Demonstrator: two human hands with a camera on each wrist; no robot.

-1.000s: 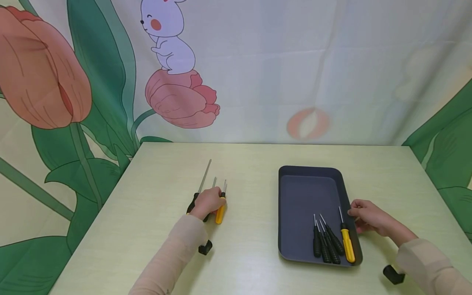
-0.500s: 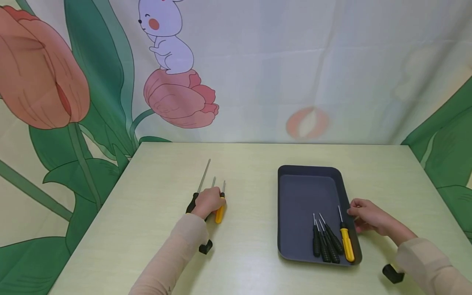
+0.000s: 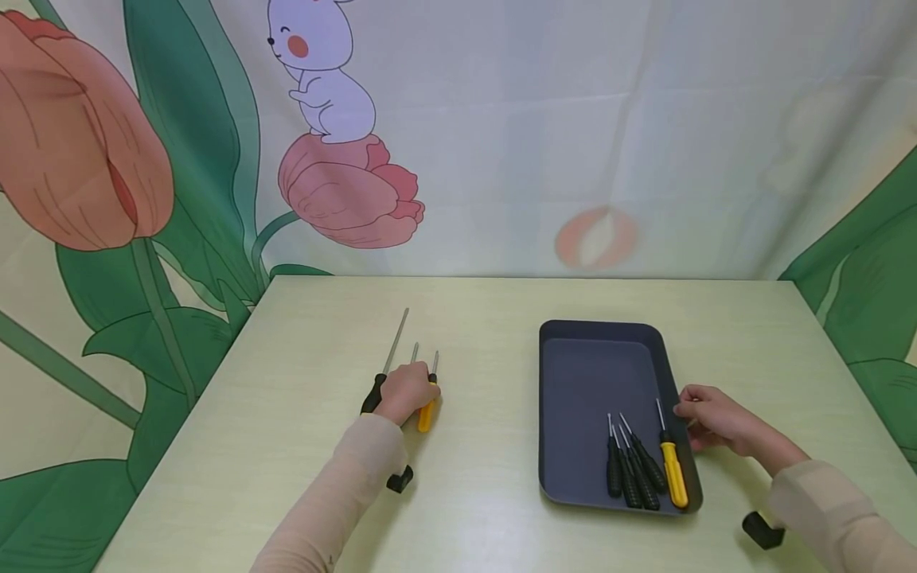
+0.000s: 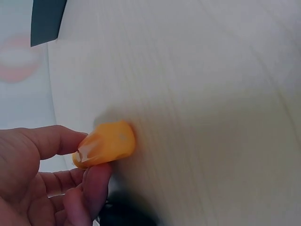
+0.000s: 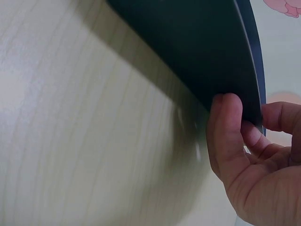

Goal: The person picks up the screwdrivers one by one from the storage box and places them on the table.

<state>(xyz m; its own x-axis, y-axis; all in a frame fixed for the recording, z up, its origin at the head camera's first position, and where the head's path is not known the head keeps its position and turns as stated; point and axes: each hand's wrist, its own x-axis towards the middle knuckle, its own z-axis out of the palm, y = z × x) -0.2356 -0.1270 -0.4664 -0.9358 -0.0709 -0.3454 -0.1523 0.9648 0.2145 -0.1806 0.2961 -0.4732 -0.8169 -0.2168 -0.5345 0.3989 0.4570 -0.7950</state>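
Note:
My left hand pinches the handle of a yellow screwdriver between thumb and fingers. In the left wrist view, the rounded end of its yellow handle points out of the grip. On the table to the left of that hand lies a long black-handled screwdriver. Between the two, a thin shaft shows, its handle covered by the hand. My right hand pinches the right rim of a dark rectangular tray; the right wrist view has the thumb at the rim and fingers against the outer wall.
Inside the tray lie several black-handled screwdrivers and a yellow-handled one, all toward its near right side. The light wooden table ends at the back against a printed curtain.
Hardly anything moves. My left hand has shifted very slightly and now covers the middle screwdriver's handle, part of which showed below it before. The right hand stays at the tray rim.

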